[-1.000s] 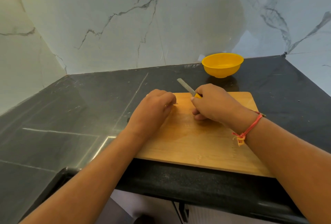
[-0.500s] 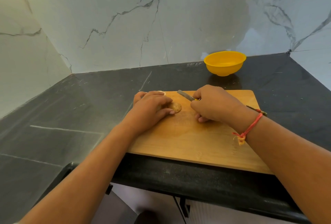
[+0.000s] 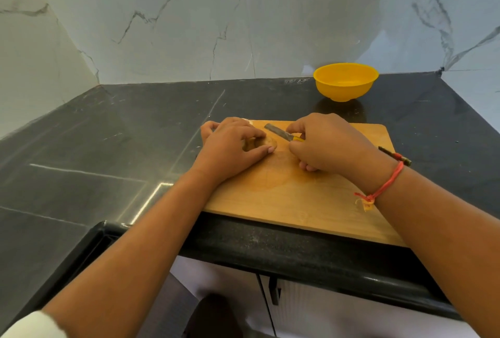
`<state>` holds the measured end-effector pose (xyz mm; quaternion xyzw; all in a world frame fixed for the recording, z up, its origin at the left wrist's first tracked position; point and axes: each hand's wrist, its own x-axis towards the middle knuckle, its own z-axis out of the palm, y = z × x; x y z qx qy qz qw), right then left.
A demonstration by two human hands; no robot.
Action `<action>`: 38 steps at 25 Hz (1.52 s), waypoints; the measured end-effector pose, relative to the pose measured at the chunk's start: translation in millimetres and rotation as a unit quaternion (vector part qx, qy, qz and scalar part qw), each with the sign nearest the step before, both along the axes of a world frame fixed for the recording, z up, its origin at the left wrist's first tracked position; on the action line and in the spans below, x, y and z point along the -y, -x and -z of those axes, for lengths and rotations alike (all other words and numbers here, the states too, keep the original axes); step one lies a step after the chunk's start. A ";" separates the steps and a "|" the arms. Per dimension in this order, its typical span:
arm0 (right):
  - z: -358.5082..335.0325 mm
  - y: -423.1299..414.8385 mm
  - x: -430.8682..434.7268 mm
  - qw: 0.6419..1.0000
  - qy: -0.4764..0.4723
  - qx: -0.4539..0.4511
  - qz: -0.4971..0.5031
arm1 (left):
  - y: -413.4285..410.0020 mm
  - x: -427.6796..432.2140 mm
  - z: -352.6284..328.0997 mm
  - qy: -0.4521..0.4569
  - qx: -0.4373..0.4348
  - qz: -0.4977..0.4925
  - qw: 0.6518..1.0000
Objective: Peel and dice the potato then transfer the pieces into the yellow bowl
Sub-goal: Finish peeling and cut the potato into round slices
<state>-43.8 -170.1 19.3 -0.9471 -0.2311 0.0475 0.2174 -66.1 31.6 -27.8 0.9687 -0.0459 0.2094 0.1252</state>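
Pins the potato (image 3: 263, 143) to the wooden cutting board (image 3: 297, 197) with the left hand (image 3: 232, 148), fingers curled round it, only its brown right end showing. Grips the yellow-handled knife (image 3: 278, 132) in the right hand (image 3: 327, 143), fist closed on the handle, blade pointing left just beyond the potato; cannot tell whether touching. Wears a red thread (image 3: 384, 186) on the right wrist. Has the yellow bowl (image 3: 345, 82) standing on the black table (image 3: 108, 148) past the board, apart from it.
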 end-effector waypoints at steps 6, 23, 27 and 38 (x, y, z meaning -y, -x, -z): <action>-5.0 7.2 -5.0 0.999 0.004 -0.030 -0.011 | -1.8 0.0 0.9 0.029 0.001 -0.002 1.000; -2.9 7.2 -16.9 0.997 0.067 0.039 -0.010 | -1.4 0.7 -0.7 0.058 -0.011 -0.016 0.998; -1.5 5.2 -25.4 0.993 0.107 0.044 0.000 | -3.1 1.4 -0.2 0.059 -0.016 -0.022 0.998; -3.1 29.9 -8.8 0.987 0.150 0.051 -0.007 | -3.9 0.1 1.1 0.056 -0.010 -0.036 0.998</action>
